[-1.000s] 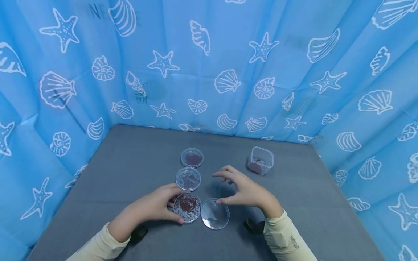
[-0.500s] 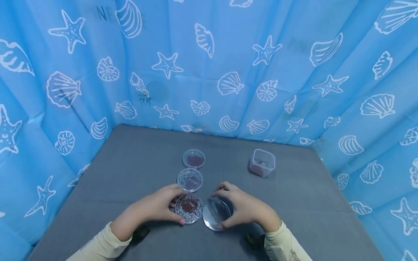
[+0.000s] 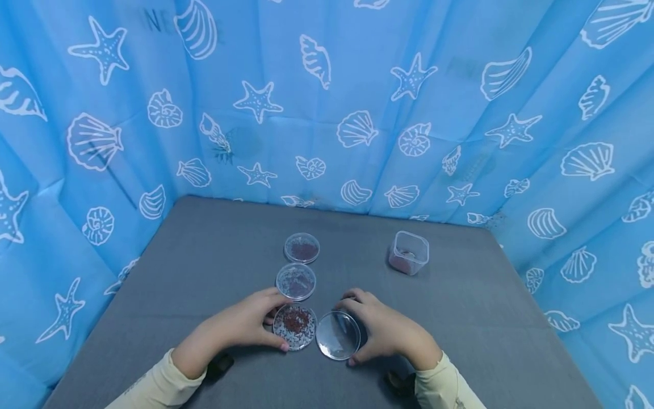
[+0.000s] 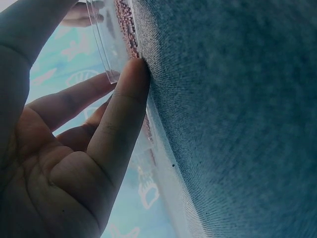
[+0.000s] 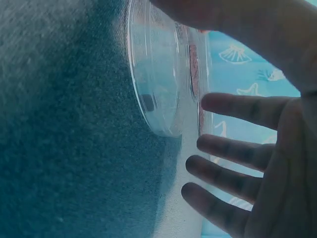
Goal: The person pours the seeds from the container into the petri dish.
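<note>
A round clear petri dish [image 3: 294, 326] with reddish-brown granules scattered inside sits on the grey tabletop. My left hand [image 3: 247, 324] holds it from the left, thumb at the front edge and fingers round the back. In the left wrist view, fingertips press the rim of the dish [image 4: 126, 29]. Just to the right lies a clear, shallow round dish or lid [image 3: 338, 335] with nothing inside. My right hand [image 3: 383, 329] curves about its right side; in the right wrist view the fingers are spread and fairly straight, their tips apart from the clear piece [image 5: 153, 84].
Behind the held dish, a second petri dish [image 3: 296, 282] and a third [image 3: 302, 248] stand in a line, each with reddish granules. A clear square tub [image 3: 409, 253] with reddish contents stands at back right. A blue shell-print curtain [image 3: 327, 113] surrounds the table [image 3: 214, 238].
My right hand has come down from above the clear round piece to its right side, thumb lowering to the front edge. The left hand stays on its dish.
</note>
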`<state>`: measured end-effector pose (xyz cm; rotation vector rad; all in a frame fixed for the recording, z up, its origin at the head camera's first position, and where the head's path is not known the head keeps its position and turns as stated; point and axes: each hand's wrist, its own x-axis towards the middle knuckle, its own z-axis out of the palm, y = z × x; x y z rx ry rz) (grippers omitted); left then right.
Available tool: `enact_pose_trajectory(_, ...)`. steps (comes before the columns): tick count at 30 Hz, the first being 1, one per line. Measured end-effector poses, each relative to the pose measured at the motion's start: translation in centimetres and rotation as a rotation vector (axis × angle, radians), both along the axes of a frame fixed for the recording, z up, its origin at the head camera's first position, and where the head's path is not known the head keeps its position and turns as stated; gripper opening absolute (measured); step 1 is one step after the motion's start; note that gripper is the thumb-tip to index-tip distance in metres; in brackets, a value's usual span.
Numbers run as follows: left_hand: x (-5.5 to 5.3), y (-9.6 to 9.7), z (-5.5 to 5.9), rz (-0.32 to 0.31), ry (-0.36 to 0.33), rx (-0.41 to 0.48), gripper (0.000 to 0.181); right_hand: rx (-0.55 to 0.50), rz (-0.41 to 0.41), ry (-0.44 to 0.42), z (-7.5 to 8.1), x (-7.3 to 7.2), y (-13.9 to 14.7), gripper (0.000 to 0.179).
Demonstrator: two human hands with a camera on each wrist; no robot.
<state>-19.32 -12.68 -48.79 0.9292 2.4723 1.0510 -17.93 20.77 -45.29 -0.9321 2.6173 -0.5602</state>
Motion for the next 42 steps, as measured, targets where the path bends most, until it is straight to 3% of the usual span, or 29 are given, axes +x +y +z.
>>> enact_pose_trajectory(3,0.0,0.0,0.0,0.002,-0.003,0.004,0.089,0.015,0.0,0.03,-0.1,-0.2,0.0,0.098)
enact_pose_trajectory(13,0.1,0.0,0.2,0.001,0.002,0.005,0.088,0.077,-0.028,-0.024,-0.3,-0.5,-0.6,0.096)
enact_pose_trajectory(26,0.1,0.0,0.2,0.002,-0.004,0.0,0.088,0.099,-0.016,0.048,-0.2,-0.4,-0.5,0.092)
enact_pose_trajectory(30,0.0,-0.1,0.3,0.001,-0.015,0.0,0.087,0.048,-0.017,0.053,0.1,-0.2,-0.3,0.087)
enact_pose_trajectory(36,0.0,0.0,0.3,-0.004,-0.015,0.007,0.087,-0.057,-0.019,-0.046,1.0,-0.3,0.7,0.084)
enact_pose_trajectory(42,0.0,0.0,0.3,-0.001,-0.018,0.002,0.087,-0.325,0.068,-0.109,1.6,-0.8,1.9,0.077)
